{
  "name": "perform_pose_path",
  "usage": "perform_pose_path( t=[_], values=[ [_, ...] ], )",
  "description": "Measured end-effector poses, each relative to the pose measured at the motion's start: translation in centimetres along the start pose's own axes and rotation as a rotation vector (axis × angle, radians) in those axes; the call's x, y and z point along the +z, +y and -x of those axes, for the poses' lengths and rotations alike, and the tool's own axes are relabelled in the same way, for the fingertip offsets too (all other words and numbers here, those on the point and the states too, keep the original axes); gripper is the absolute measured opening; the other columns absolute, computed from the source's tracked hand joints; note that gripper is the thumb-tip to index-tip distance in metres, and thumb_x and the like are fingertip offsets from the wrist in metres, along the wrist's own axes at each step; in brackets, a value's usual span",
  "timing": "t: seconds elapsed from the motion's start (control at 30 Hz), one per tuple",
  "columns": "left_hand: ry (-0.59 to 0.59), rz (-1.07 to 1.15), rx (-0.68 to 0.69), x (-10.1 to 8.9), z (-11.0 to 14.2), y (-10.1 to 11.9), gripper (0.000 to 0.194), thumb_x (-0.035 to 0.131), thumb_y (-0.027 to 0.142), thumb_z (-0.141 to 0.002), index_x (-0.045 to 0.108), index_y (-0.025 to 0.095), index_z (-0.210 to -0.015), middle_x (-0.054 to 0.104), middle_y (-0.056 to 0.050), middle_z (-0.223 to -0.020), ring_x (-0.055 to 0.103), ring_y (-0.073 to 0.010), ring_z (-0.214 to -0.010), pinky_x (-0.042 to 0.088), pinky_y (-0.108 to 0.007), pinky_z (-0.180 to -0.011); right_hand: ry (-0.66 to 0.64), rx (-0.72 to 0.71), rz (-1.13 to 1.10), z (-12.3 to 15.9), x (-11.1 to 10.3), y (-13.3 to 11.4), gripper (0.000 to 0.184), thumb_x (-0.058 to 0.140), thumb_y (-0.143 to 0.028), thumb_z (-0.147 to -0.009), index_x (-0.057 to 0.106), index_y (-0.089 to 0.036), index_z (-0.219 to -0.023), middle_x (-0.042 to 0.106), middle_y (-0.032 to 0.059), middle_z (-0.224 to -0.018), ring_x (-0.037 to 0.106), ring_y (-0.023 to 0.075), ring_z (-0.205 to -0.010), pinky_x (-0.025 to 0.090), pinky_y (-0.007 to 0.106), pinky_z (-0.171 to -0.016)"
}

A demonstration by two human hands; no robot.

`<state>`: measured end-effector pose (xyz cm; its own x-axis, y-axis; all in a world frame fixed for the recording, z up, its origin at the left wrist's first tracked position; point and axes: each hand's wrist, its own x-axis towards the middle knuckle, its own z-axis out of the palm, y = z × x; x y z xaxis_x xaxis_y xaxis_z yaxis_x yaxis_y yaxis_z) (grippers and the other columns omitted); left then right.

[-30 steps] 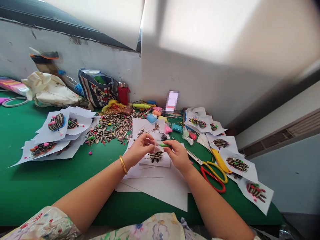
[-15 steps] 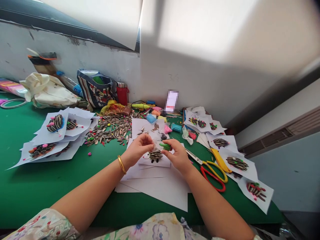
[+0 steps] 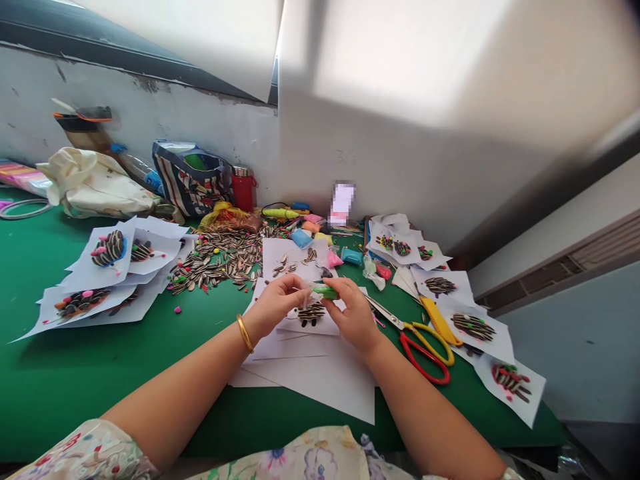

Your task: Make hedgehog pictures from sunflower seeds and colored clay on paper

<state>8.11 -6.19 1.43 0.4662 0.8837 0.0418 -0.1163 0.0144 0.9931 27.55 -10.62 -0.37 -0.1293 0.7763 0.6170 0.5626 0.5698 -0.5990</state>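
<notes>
My right hand (image 3: pixel 353 313) pinches a small lump of green clay (image 3: pixel 326 291) in a clear wrapper. My left hand (image 3: pixel 278 301), with a gold bangle at the wrist, has its fingertips pinched on the wrapper's other end, close to the clay. Both hands hover over a white paper sheet (image 3: pixel 320 325) bearing a hedgehog shape made of striped sunflower seeds (image 3: pixel 311 312). More white sheets (image 3: pixel 320 380) lie stacked beneath it on the green table (image 3: pixel 100 360).
A pile of sunflower seeds (image 3: pixel 220 257) lies behind my left hand. Finished seed pictures are stacked left (image 3: pixel 113 257) and right (image 3: pixel 475 327). Red and yellow scissors (image 3: pixel 425 347) lie by my right wrist. Clay packets (image 3: pixel 313 230), a red flask (image 3: pixel 245 187) and bags (image 3: pixel 193 177) line the wall.
Both hands stay together over the seed hedgehog, working the green clay between the fingertips. The clay has shifted slightly left and up.
</notes>
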Motion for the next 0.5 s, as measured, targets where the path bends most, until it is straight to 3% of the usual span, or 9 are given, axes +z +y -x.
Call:
perform_pose_path(
  t=[0.27,0.4,0.5],
  values=[
    [0.063,0.090,-0.028,0.2,-0.1,0.3,0.037,0.079,0.029,-0.069,0.045,0.019,-0.080,0.060,0.005,-0.063,0.058,-0.0109,-0.058,0.045,-0.023,-0.055,-0.012,0.038,-0.039,0.0,-0.4,0.4,0.022,0.061,-0.022,-0.091,0.067,-0.025,-0.112,0.066,0.0057,-0.100,0.062,0.0191,-0.091,0.054,0.035,-0.082],
    [0.075,0.109,-0.028,0.2,-0.1,0.3,0.040,0.081,0.029,-0.066,0.043,0.020,-0.078,0.060,0.005,-0.065,0.058,-0.0110,-0.059,0.046,-0.025,-0.057,0.022,0.091,-0.092,0.0,0.0,0.8,0.024,0.064,-0.025,-0.088,0.067,-0.025,-0.113,0.066,0.0057,-0.102,0.061,0.0183,-0.087,0.054,0.034,-0.079],
    [0.069,0.100,-0.044,0.0,-0.1,0.2,0.041,0.082,0.029,-0.065,0.050,0.019,-0.088,0.059,0.005,-0.068,0.057,-0.0109,-0.062,0.045,-0.025,-0.060,0.011,0.133,-0.130,0.2,0.2,1.1,0.031,0.067,-0.028,-0.086,0.065,-0.025,-0.117,0.065,0.0061,-0.106,0.061,0.0176,-0.085,0.054,0.034,-0.078]
  ],
)
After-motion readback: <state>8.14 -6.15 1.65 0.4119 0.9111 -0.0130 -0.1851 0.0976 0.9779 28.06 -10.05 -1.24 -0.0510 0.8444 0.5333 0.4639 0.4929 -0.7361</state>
